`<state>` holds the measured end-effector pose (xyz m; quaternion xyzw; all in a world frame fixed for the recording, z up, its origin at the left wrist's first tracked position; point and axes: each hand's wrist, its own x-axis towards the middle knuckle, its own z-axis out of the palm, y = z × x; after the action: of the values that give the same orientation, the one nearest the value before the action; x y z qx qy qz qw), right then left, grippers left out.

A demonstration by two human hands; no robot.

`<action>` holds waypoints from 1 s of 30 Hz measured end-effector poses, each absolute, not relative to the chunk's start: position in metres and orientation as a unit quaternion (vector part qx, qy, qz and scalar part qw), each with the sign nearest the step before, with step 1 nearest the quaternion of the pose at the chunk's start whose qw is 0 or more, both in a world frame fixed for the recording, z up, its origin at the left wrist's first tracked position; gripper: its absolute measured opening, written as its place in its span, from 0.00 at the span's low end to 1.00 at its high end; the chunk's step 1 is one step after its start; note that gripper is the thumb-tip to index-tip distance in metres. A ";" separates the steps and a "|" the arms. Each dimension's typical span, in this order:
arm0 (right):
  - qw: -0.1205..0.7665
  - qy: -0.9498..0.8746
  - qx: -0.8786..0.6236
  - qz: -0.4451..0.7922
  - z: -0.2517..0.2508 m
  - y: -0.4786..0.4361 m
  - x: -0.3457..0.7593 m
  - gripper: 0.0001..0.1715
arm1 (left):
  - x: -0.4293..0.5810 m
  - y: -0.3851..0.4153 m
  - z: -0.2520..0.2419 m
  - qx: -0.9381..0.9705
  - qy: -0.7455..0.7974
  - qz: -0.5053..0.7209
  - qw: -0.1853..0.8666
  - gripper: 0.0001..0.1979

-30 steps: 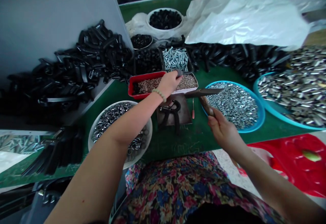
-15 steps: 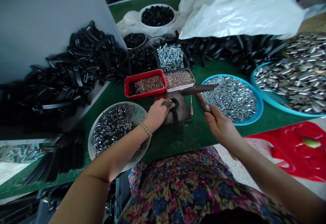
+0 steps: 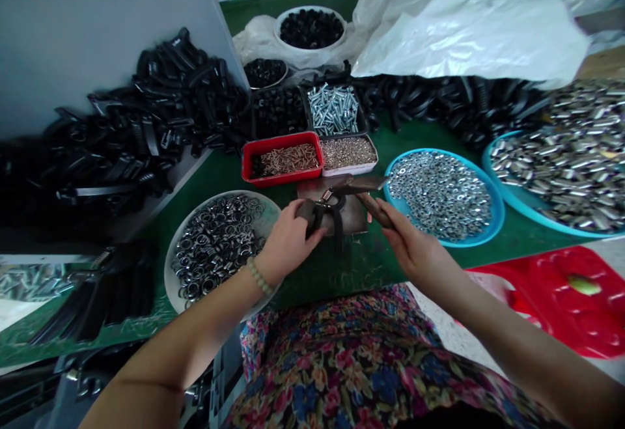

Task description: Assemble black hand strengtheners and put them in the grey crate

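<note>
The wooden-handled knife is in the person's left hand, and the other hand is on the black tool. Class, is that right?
Not quite: the head view shows the knife in the right hand, not the left; the left hand is on the black tool.

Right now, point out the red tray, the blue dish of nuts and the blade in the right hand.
Red tray (image 3: 283,177): head view, front rim.
Blue dish (image 3: 499,211): head view, right rim.
Blade (image 3: 364,183): head view, middle of the flat.

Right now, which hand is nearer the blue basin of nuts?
Right: the right hand, gripping a wooden-handled blade, is at the rim of the blue basin; the left hand is farther, on the black-handled tool.
</note>
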<state>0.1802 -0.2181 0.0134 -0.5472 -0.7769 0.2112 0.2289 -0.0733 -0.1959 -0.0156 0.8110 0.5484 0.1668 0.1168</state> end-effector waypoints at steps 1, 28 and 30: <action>0.220 -0.781 -0.546 0.211 0.016 -0.219 0.178 0.31 | -0.076 -0.204 -0.016 0.811 0.550 0.160 0.117 0.23; 0.149 -0.739 -0.647 -0.115 -0.023 -0.170 0.274 0.19 | -0.153 -0.053 0.029 0.778 0.628 0.007 0.005 0.07; 0.116 -0.769 -0.625 -0.069 -0.015 -0.174 0.222 0.21 | -0.149 -0.050 0.026 0.778 0.628 -0.012 0.007 0.07</action>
<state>0.2216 -0.1744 -0.0150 -0.6249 -0.7690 -0.0690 0.1156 -0.1492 -0.0499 0.0261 0.7784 0.6276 -0.0120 0.0075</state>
